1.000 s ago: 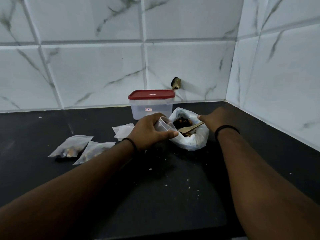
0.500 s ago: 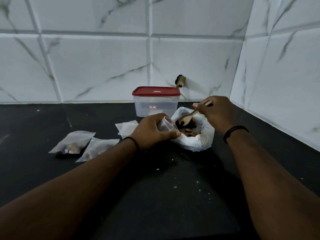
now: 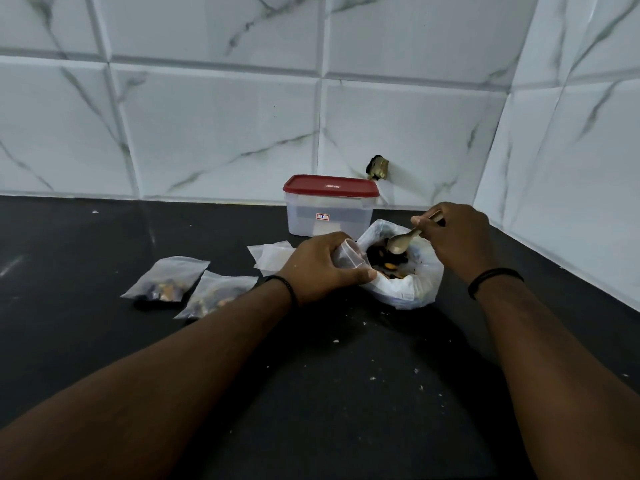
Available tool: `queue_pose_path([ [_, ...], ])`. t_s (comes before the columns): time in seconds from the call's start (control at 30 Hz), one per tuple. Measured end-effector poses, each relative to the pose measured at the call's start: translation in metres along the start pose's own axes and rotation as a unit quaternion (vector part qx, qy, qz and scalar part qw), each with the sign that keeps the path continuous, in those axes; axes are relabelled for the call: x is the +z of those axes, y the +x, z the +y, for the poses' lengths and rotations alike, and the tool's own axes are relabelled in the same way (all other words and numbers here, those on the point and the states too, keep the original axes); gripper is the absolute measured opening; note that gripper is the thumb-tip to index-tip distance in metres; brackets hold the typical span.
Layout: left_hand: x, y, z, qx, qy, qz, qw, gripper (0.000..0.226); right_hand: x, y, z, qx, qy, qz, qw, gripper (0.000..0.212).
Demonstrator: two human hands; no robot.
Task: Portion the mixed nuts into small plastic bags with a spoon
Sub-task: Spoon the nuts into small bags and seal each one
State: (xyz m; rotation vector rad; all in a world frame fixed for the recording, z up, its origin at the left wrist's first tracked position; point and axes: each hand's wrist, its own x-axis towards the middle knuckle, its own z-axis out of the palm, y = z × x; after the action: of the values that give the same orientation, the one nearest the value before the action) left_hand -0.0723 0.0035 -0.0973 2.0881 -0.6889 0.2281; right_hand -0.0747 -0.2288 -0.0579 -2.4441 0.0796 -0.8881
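My left hand point(image 3: 320, 266) grips a small clear bag point(image 3: 349, 259), its mouth turned toward the big white bag of mixed nuts point(image 3: 403, 271) just to its right. My right hand point(image 3: 457, 237) pinches the spoon point(image 3: 403, 241), bowl tipped down over the nuts, not touching the small bag. Behind both, against the tiled wall, stands a clear tub with a red lid point(image 3: 330, 206). Far left of my left wrist lie two filled bags point(image 3: 166, 278) point(image 3: 218, 294), edges overlapping. A few empty bags point(image 3: 272, 256) sit beyond my left hand, partly hidden by it. Crumbs dot the black counter point(image 3: 311, 375) nearby.
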Motion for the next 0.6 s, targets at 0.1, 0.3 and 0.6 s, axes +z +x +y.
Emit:
queue_pose_path([
  [0.1, 0.001, 0.000, 0.001, 0.001, 0.000, -0.003, 1.000, 0.040, 0.004, -0.001, 0.001, 0.035, -0.004, -0.011, 0.999, 0.027],
  [0.3, 0.000, -0.001, 0.002, -0.005, 0.001, -0.004, 1.000, 0.043, 0.017, -0.005, -0.002, 0.182, 0.192, -0.062, 0.962, 0.025],
  [0.6, -0.004, -0.003, 0.005, 0.012, -0.011, 0.042, 0.999, 0.048, -0.004, -0.006, -0.004, 0.237, 0.270, 0.042, 0.932, 0.022],
])
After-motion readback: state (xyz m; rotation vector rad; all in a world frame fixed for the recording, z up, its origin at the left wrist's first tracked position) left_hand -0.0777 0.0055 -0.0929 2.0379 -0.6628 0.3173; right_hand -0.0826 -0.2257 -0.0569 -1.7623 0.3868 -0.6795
